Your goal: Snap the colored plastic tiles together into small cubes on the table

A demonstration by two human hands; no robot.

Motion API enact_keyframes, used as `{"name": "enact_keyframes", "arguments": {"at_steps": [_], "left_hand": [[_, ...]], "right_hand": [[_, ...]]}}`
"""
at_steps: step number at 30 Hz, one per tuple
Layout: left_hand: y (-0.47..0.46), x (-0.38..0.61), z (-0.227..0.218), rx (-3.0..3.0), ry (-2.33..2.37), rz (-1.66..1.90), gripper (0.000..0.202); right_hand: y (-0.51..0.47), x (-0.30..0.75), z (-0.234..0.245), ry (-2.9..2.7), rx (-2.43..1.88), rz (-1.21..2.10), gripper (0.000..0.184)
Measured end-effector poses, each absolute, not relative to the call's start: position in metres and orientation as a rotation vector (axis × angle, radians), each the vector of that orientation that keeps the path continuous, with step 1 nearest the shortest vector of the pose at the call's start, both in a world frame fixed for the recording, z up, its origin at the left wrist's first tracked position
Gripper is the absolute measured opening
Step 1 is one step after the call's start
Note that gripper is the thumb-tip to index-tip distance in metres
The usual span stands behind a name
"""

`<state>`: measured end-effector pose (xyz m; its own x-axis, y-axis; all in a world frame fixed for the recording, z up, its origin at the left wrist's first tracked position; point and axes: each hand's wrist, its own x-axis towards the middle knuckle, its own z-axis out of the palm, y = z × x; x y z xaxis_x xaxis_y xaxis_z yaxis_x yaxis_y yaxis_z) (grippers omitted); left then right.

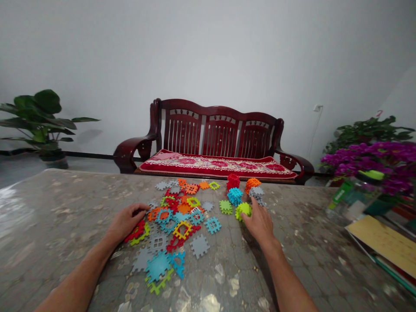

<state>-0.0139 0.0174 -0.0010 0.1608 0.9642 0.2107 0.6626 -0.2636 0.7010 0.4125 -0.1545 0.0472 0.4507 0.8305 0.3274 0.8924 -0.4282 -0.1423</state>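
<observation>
At the left edge of a loose heap of toothed plastic tiles (183,208) rests my left hand (128,220). Its thumb and index finger are slightly apart, tips close to an orange tile (152,214), and I see nothing held. A red tile (135,230) and a green one lie just below that hand. My right hand (261,223) has thumb and index finger around the right side of a lime-green tile stack (243,210). Its index fingertip reaches up to the grey stack (256,193). Blue (235,196), red (233,181) and orange (252,185) stacks stand close by.
A single green tile (225,207) lies between heap and stacks. On the right of the patterned table (214,290) are a clear bottle (354,197), books (385,242) and purple flowers (367,160). Beyond the table stands a wooden bench (217,125); a potted plant (42,121) is at left.
</observation>
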Motion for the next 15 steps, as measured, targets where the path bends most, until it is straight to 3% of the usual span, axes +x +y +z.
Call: {"name": "enact_keyframes", "arguments": {"at_steps": [10, 15], "left_hand": [[0.0197, -0.0159, -0.0032, 2.010, 1.524, 0.876, 0.041], [0.0184, -0.0140, -0.0019, 1.992, 1.544, 0.869, 0.037]], "right_hand": [[-0.1578, 0.4148, 0.0453, -1.375, -2.456, -0.346, 0.072], [-0.1556, 0.4080, 0.0451, -1.430, -2.141, -0.485, 0.047]]}}
